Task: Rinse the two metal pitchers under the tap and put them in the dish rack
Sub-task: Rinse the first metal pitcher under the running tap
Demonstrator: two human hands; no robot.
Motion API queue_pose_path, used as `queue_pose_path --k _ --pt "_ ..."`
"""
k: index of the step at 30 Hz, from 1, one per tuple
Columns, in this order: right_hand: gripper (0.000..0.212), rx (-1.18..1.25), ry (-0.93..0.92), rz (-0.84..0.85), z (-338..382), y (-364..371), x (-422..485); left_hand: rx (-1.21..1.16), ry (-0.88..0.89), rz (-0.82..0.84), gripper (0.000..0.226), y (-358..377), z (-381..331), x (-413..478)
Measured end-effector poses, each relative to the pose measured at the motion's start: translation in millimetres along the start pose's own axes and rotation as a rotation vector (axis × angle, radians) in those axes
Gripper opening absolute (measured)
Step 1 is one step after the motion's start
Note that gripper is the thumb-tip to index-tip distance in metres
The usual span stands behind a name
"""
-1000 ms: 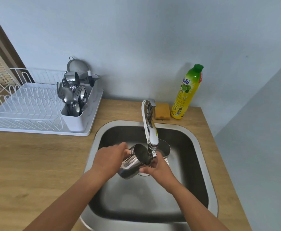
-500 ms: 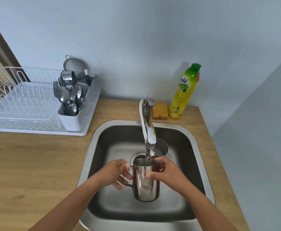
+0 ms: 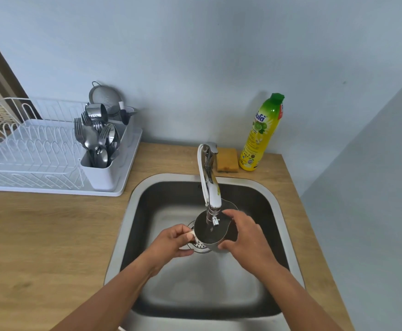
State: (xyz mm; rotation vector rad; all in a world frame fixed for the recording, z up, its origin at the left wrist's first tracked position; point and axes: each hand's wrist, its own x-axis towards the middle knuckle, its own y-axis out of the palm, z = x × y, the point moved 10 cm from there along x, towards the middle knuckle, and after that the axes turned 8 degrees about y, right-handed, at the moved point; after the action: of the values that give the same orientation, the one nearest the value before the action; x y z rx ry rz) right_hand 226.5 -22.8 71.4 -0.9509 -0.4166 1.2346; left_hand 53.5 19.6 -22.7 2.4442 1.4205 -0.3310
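Observation:
A shiny metal pitcher [image 3: 209, 232] stands upright under the tap's spout [image 3: 212, 199], its dark mouth facing me. My left hand [image 3: 173, 240] grips its handle on the left side. My right hand [image 3: 243, 232] wraps around its right wall. A second metal pitcher [image 3: 229, 205] sits behind it in the sink, mostly hidden by the tap and the first pitcher. The white wire dish rack [image 3: 28, 154] stands on the counter at the left.
The steel sink [image 3: 274, 211] has a drain strainer [image 3: 198, 247] under the held pitcher. A cutlery holder [image 3: 107, 168] full of forks and spoons fills the rack's right end. A yellow sponge [image 3: 227, 160] and a dish-soap bottle [image 3: 261, 134] stand behind the sink.
The pitcher went from tilted on its side to upright under the spout, and has now risen closer to the spout. Both hands stayed on it.

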Motion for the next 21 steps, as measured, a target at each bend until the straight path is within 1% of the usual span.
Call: queue_pose_path --k 4,7,9,11,14,16,19,20,21 --pt "0.071 -0.053 -0.070 -0.053 7.4 -1.1 4.1 0.046 0.061 -0.056 0.012 -8.2 -13.2 3.1" --pt "0.071 0.026 -0.041 -0.038 2.5 5.4 11.0 0.161 0.132 -0.104 0.016 -16.4 -30.8 1.8" --pt "0.075 0.133 -0.004 -0.016 -3.2 12.9 16.8 0.334 0.208 -0.130 0.016 -23.0 -47.1 -0.9" --pt "0.076 0.269 0.038 0.034 -8.6 24.7 22.1 0.578 0.253 -0.163 0.014 -28.6 -63.4 -5.1" --pt "0.078 0.405 0.092 0.132 -12.4 47.0 26.1 0.911 0.265 -0.200 0.012 -31.0 -84.0 -11.8" --pt "0.075 0.503 0.116 0.193 -15.9 61.0 27.7 1.068 0.268 -0.219 0.015 -31.8 -94.4 -14.5" --pt "0.066 0.606 0.133 0.323 -17.2 76.7 21.7 1.133 0.242 -0.224 0.018 -36.9 -96.5 -13.6" --pt "0.065 0.622 0.149 0.354 -18.6 79.9 18.8 1.111 0.217 -0.211 0.019 -39.0 -92.5 -12.4" --pt "0.064 0.636 0.163 0.381 -20.7 82.2 16.1 1.042 0.185 -0.190 0.020 -41.7 -84.5 -10.1"
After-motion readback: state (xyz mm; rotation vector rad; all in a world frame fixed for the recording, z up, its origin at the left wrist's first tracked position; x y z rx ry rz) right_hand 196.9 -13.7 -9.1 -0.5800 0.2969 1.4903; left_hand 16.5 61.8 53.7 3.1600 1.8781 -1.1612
